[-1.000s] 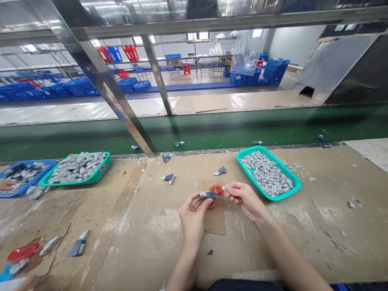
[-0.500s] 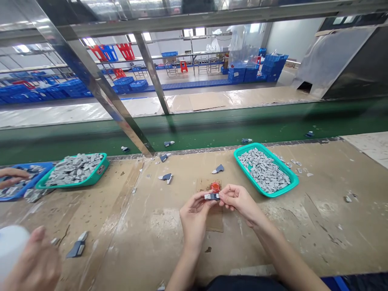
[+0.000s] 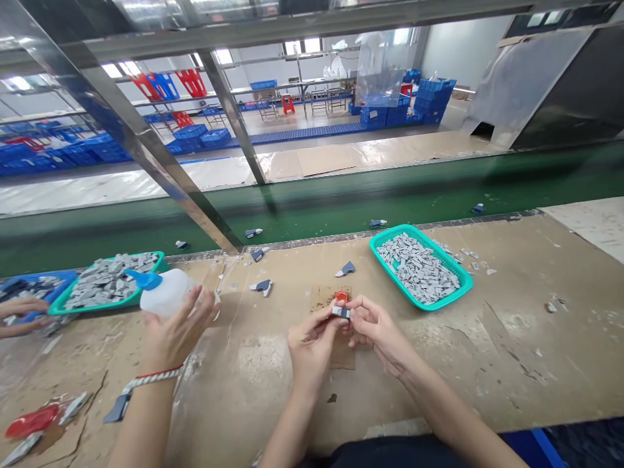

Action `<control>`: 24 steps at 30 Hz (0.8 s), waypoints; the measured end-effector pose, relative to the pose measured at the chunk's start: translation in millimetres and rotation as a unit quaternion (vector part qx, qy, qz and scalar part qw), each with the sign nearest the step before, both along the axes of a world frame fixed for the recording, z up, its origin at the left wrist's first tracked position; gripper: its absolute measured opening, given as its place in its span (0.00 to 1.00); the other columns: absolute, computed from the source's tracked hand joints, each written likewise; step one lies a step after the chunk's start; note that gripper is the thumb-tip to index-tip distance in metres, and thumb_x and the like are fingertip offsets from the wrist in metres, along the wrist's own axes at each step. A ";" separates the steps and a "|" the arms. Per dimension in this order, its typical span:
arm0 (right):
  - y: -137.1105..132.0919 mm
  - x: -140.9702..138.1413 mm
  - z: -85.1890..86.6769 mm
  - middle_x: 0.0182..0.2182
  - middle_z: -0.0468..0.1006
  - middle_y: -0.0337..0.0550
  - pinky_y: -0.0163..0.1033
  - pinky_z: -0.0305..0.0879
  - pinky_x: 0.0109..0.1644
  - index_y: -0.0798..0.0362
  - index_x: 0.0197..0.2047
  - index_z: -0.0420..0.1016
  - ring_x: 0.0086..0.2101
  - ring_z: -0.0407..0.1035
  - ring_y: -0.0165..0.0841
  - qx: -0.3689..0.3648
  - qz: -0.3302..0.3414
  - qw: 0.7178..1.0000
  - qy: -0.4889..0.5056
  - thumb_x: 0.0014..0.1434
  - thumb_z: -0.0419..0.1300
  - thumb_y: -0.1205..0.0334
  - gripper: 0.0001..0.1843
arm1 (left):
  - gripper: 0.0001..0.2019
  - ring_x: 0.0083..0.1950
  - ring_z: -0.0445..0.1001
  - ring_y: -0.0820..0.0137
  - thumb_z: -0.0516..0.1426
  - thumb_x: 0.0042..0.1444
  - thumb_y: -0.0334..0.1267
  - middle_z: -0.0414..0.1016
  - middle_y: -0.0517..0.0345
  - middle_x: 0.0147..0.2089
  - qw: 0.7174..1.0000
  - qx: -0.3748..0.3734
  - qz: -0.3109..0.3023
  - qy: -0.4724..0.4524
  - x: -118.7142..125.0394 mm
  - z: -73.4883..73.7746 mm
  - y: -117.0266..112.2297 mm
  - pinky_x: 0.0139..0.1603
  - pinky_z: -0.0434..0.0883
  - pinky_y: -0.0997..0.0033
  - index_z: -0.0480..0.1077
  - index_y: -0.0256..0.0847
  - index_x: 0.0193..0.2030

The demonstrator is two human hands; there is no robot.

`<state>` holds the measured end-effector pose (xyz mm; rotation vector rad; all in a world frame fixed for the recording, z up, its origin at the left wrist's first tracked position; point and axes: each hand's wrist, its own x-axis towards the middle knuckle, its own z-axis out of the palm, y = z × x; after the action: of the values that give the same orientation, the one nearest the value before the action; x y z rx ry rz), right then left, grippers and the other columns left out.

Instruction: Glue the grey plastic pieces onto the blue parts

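Observation:
Between both hands is a small grey and dark-blue plastic part [image 3: 341,312], held just in front of a red round cap [image 3: 342,296] on a cardboard piece. My left hand [image 3: 312,341] pinches its left end between thumb and fingers. At the right end, my right hand [image 3: 373,325] has its thumb and fingertips closed on it. To the right sits a green basket [image 3: 470,284] full of small grey pieces. A similar blue-and-grey part [image 3: 346,269] lies behind the cap, and another part [image 3: 263,286] lies further left.
At left, a co-worker's hand [image 3: 180,331] grips a white bottle [image 3: 168,294] with a blue nozzle. Another green basket [image 3: 53,307] and a blue tray [image 3: 68,278] hold pieces. A green conveyor belt [image 3: 312,201] carrying several parts crosses behind the table, past a slanted metal post [image 3: 160,156].
The co-worker's hand has moved up and right with the white bottle, uncovering a red object at lower left. Parts on the belt have shifted left. My hands keep hold of the plastic part.

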<state>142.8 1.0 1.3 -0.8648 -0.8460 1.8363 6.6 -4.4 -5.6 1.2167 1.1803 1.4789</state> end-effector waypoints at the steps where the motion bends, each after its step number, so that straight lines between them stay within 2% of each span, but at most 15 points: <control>1: -0.5 -0.5 0.8 0.37 0.74 0.42 0.32 0.68 0.32 0.53 0.38 0.65 0.35 0.68 0.29 0.009 -0.009 1.000 -0.005 0.54 0.63 0.50 0.17 | 0.11 0.40 0.78 0.65 0.63 0.48 0.31 0.79 0.55 0.40 1.000 -0.008 -0.015 -0.001 0.1 1.8 1.1 0.43 0.76 0.68 0.77 0.43 0.40; 4: 2.1 0.0 5.1 0.35 0.76 0.44 0.33 0.67 0.33 0.54 0.36 0.66 0.34 0.70 0.31 0.031 -0.022 0.998 -0.047 0.53 0.63 0.50 0.17 | 0.14 0.48 0.76 0.63 0.63 0.48 0.32 0.77 0.53 0.46 0.996 -0.045 -0.070 -0.020 0.0 6.0 6.6 0.49 0.73 0.67 0.75 0.43 0.44; 6: 9.3 5.7 9.1 0.32 0.77 0.44 0.34 0.67 0.33 0.55 0.36 0.68 0.33 0.71 0.32 0.042 0.002 0.996 -0.084 0.55 0.61 0.48 0.17 | 0.17 0.52 0.73 0.62 0.61 0.51 0.34 0.76 0.51 0.50 0.993 -0.058 -0.098 -0.024 0.2 6.1 12.6 0.52 0.71 0.65 0.73 0.43 0.50; 9: 32.4 32.1 13.9 0.34 0.78 0.45 0.35 0.67 0.36 0.54 0.39 0.71 0.36 0.73 0.34 0.113 0.034 0.974 -0.195 0.58 0.57 0.50 0.15 | 0.22 0.55 0.70 0.63 0.58 0.55 0.39 0.73 0.50 0.52 0.993 -0.059 -0.100 0.009 -3.0 1.5 28.9 0.57 0.66 0.64 0.67 0.42 0.57; 10: 43.4 46.3 14.2 0.37 0.79 0.45 0.35 0.67 0.37 0.53 0.40 0.72 0.38 0.73 0.34 0.148 0.023 0.953 -0.264 0.59 0.57 0.52 0.13 | 0.23 0.55 0.70 0.64 0.57 0.56 0.41 0.73 0.50 0.53 0.995 -0.053 -0.084 0.022 -6.2 -0.7 37.7 0.58 0.65 0.63 0.65 0.42 0.59; 11: 55.5 62.2 13.6 0.39 0.78 0.43 0.35 0.66 0.40 0.51 0.42 0.73 0.40 0.72 0.33 0.184 -0.016 0.919 -0.349 0.59 0.57 0.55 0.11 | 0.24 0.55 0.70 0.65 0.56 0.57 0.43 0.73 0.50 0.53 0.996 -0.042 -0.062 0.039 -10.6 -2.9 48.7 0.58 0.64 0.63 0.63 0.43 0.60; 12: 68.4 78.7 12.0 0.41 0.78 0.42 0.35 0.65 0.43 0.50 0.43 0.74 0.41 0.72 0.33 0.196 -0.063 0.867 -0.454 0.59 0.56 0.58 0.10 | 0.25 0.54 0.70 0.65 0.54 0.58 0.45 0.72 0.51 0.53 0.997 -0.026 -0.037 0.060 -16.1 -4.9 61.9 0.58 0.64 0.63 0.62 0.43 0.61; 13: 81.4 94.5 9.8 0.42 0.78 0.41 0.35 0.64 0.44 0.49 0.43 0.75 0.42 0.72 0.33 0.187 -0.085 0.797 -0.568 0.60 0.55 0.61 0.11 | 0.25 0.53 0.70 0.66 0.52 0.59 0.46 0.72 0.51 0.53 0.996 -0.010 -0.016 0.083 -22.3 -6.5 77.3 0.57 0.65 0.63 0.61 0.43 0.62; 14: 94.0 108.3 7.2 0.41 0.79 0.41 0.35 0.63 0.44 0.48 0.42 0.77 0.42 0.72 0.33 0.169 -0.068 0.732 -0.657 0.59 0.55 0.62 0.11 | 0.25 0.52 0.70 0.67 0.50 0.60 0.47 0.72 0.51 0.52 0.994 0.005 -0.001 0.109 -28.6 -7.7 94.5 0.56 0.66 0.64 0.60 0.43 0.62; 16: 115.8 126.1 1.9 0.36 0.80 0.44 0.35 0.63 0.41 0.51 0.37 0.79 0.39 0.72 0.37 0.141 -0.050 0.694 -0.704 0.53 0.62 0.65 0.08 | 0.24 0.49 0.72 0.68 0.48 0.60 0.47 0.72 0.51 0.49 0.986 0.020 0.010 0.166 -39.3 -8.8 133.0 0.52 0.67 0.65 0.62 0.40 0.61; 20: 140.1 122.5 -3.3 0.30 0.79 0.50 0.38 0.62 0.37 0.56 0.31 0.79 0.35 0.73 0.41 0.109 -0.043 0.663 -0.739 0.48 0.66 0.66 0.04 | 0.17 0.42 0.72 0.66 0.50 0.60 0.43 0.73 0.50 0.40 0.954 0.021 -0.008 0.299 -40.9 -10.5 209.8 0.49 0.68 0.59 0.69 0.35 0.50; 24: 142.9 104.9 -3.4 0.33 0.77 0.61 0.40 0.62 0.36 0.62 0.33 0.77 0.38 0.72 0.47 0.092 -0.052 0.631 -0.768 0.49 0.64 0.71 0.06 | 0.16 0.47 0.71 0.64 0.54 0.59 0.42 0.71 0.50 0.46 0.901 0.030 -0.046 0.430 -19.7 -18.4 265.8 0.50 0.67 0.54 0.67 0.36 0.50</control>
<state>247.7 143.9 -2.1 -2.2802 -1.8256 0.4302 -13.1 261.4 -23.9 2.0419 1.6012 0.8929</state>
